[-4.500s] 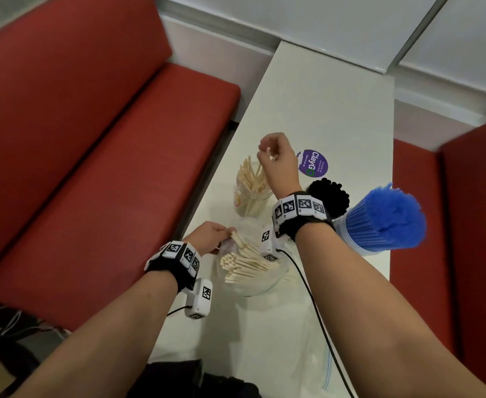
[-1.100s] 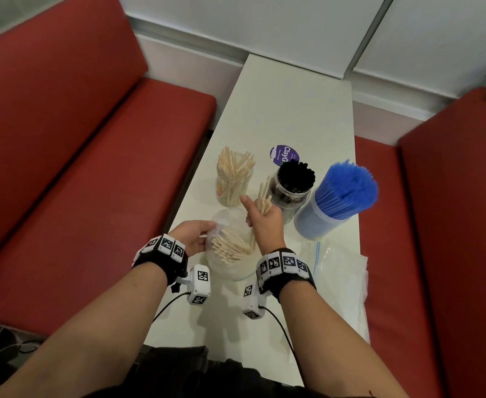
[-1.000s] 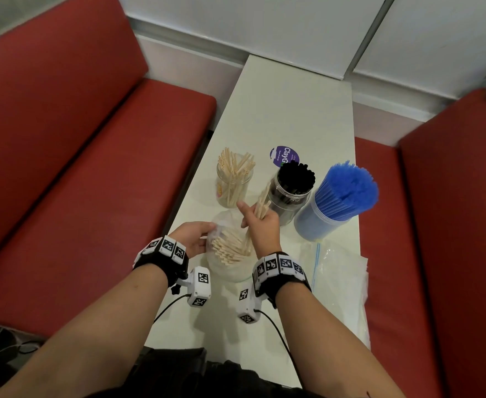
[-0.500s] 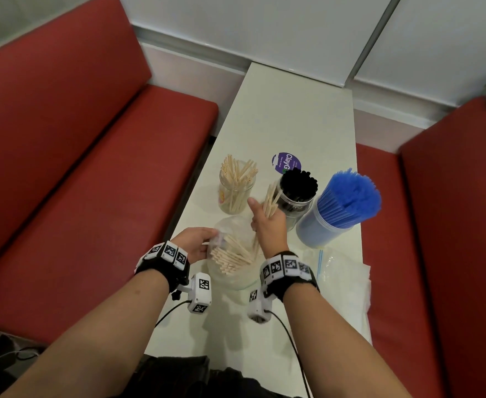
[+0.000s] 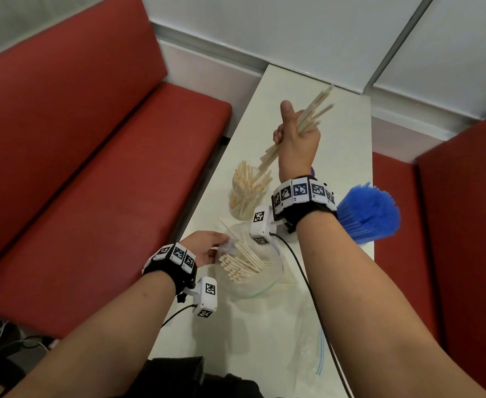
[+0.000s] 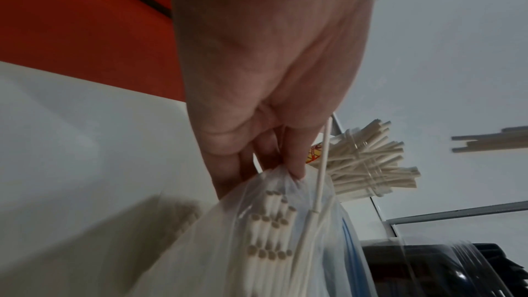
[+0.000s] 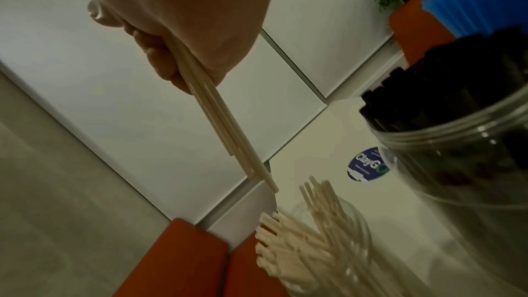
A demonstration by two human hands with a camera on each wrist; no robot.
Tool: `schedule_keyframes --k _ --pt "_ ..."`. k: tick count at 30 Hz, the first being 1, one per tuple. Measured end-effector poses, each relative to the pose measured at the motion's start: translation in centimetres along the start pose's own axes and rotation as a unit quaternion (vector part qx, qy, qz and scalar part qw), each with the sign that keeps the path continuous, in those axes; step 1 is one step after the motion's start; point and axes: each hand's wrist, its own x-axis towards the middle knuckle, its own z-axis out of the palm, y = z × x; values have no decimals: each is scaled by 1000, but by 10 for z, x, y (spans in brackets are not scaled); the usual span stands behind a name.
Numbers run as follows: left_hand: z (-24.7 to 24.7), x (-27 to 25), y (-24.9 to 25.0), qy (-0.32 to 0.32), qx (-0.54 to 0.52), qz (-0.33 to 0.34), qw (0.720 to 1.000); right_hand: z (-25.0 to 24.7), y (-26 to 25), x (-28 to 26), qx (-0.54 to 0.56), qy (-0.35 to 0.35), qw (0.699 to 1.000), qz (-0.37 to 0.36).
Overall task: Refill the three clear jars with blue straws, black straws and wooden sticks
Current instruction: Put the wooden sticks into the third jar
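My right hand (image 5: 295, 133) (image 7: 171, 58) grips a bundle of wooden sticks (image 5: 307, 116) (image 7: 225, 130), raised and tilted, its lower ends just above the clear jar of sticks (image 5: 247, 193) (image 7: 328, 250). At the table's left edge my left hand (image 5: 207, 245) (image 6: 274, 166) pinches the rim of a clear plastic bag (image 5: 250, 271) (image 6: 257, 245) that still holds several sticks. The jar of blue straws (image 5: 366, 215) stands at the right edge. My right wrist hides the jar of black straws in the head view; it shows as a clear jar (image 7: 457, 132) in the right wrist view.
The narrow white table (image 5: 307, 81) runs between red benches (image 5: 92, 182). An empty zip bag (image 5: 316, 349) lies near the front. A round purple sticker (image 7: 367, 165) lies behind the jars. Cables run from both wrist cameras.
My right hand has lifted a bundle of sticks out of the bag and carried it up and forward over the stick jar. The left hand stays on the bag.
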Motion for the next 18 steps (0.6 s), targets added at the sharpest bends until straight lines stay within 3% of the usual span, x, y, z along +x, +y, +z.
schedule_keyframes --k 8,13,18 --pt "-3 3 4 -22 4 -1 1000 5 53 5 -71 -12 996 56" --pt "-2 3 8 -27 4 -6 1000 -2 75 4 -122 -66 985 103" --pt "0 5 12 -63 2 30 998 -4 72 9 -118 -68 990 42"
